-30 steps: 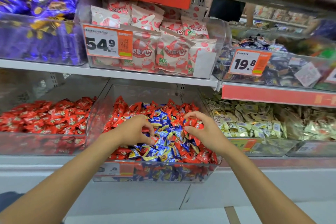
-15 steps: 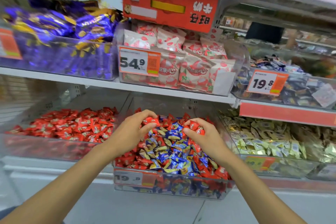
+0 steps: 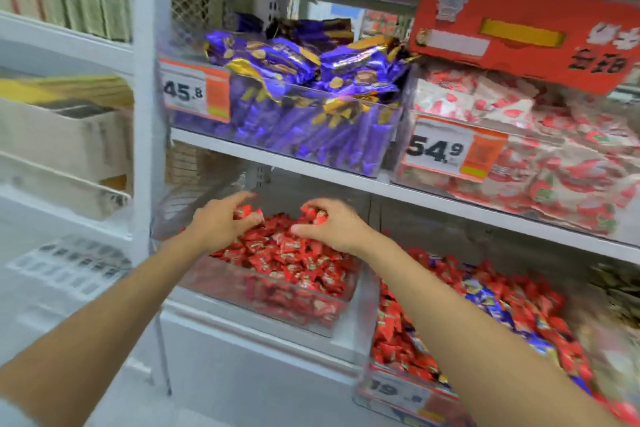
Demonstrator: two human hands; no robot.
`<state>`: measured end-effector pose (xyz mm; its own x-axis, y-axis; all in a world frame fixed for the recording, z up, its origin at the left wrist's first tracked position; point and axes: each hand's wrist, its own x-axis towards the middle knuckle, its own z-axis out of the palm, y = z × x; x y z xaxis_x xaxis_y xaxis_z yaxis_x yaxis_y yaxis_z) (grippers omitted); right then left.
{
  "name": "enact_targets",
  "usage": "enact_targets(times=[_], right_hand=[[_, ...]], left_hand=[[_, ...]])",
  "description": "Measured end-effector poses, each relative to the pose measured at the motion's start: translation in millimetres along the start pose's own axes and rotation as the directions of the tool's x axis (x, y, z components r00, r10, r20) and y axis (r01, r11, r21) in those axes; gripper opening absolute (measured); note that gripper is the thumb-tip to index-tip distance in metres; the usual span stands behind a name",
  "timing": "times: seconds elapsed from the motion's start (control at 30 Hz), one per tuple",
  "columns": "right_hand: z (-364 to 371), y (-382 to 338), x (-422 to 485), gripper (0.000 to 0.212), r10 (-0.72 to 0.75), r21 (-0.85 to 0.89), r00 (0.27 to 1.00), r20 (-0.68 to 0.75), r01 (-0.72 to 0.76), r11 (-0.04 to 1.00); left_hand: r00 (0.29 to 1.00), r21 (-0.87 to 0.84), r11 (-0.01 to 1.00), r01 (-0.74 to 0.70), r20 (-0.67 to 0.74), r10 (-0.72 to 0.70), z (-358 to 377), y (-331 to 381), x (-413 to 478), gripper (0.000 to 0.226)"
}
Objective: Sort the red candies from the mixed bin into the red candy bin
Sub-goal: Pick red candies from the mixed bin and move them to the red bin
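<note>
Two bare hands hover over the single red candy bin [image 3: 360, 295]. The left hand [image 3: 221, 225] and right hand [image 3: 332, 225] each pinch a small clutch of red candies [image 3: 315, 213] in curled fingertips above the bin's heaped red pile; blur hides the exact count. One mixed bin [image 3: 367, 381] of red and blue sweets sits just beside it to the right. Directly above stands one bin of purple packets [image 3: 311, 121], with one bin of white-and-red packets [image 3: 554, 177] above and to the right. Three price tags are visible.
</note>
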<state>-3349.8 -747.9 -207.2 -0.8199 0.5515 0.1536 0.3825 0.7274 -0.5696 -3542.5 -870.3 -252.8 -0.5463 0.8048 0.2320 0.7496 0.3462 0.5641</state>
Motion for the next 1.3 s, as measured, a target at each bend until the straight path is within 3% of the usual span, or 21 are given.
enact_targets(times=[0.07,0.1,0.2,0.3,0.4,0.5,0.63,0.73,0.87,0.97,1.07,1.3], right_hand=[[1,6,2,0.058,0.016,-0.122,0.990,0.137,0.001,0.993],[-4,10,-3,0.054,-0.005,-0.132,0.993,0.120,0.021,0.991],[-29,29,-38,0.030,-0.083,-0.106,0.990,-0.118,0.071,0.992],[-60,54,-96,0.020,-0.062,-0.103,0.973,-0.220,0.040,0.994],[-78,74,-152,0.020,0.010,-0.109,0.996,-0.084,-0.019,0.994],[-76,83,-182,0.029,-0.004,-0.135,0.998,0.065,0.013,0.991],[-49,81,-170,0.041,-0.089,-0.189,0.982,0.168,0.121,0.975],[-22,84,-148,0.056,-0.034,-0.300,0.949,0.312,0.133,0.945],[-15,97,-136,0.058,0.036,-0.376,0.914,0.403,0.130,0.917],[-26,101,-132,0.061,0.021,-0.455,0.930,0.368,0.160,0.876],[-43,116,-132,0.064,0.081,-0.507,0.955,0.287,0.079,0.858],[-94,161,-161,0.057,0.172,-0.395,0.984,0.036,-0.144,0.907]], left_hand=[[0.999,0.113,0.994,-0.008,0.045,0.003,2,-2,-1,0.074],[0.999,0.099,0.995,-0.027,0.028,0.025,5,2,-4,0.073],[0.987,-0.102,0.982,-0.161,-0.009,0.161,18,36,-25,0.077],[0.941,-0.289,0.919,-0.267,0.126,0.313,52,93,-50,0.069],[0.891,-0.322,0.909,-0.266,0.277,0.359,90,131,-68,0.081],[0.916,-0.373,0.910,-0.182,0.271,0.294,104,131,-74,0.096],[0.938,-0.379,0.907,-0.186,0.208,0.279,108,133,-81,0.075],[0.950,-0.379,0.911,-0.161,0.192,0.248,110,135,-86,0.066],[0.952,-0.408,0.902,-0.143,0.192,0.238,108,137,-86,0.065],[0.954,-0.422,0.896,-0.139,0.186,0.235,107,139,-87,0.068],[0.951,-0.420,0.896,-0.145,0.190,0.243,107,138,-87,0.051],[0.952,-0.373,0.910,-0.182,0.167,0.259,101,145,-86,0.079]])
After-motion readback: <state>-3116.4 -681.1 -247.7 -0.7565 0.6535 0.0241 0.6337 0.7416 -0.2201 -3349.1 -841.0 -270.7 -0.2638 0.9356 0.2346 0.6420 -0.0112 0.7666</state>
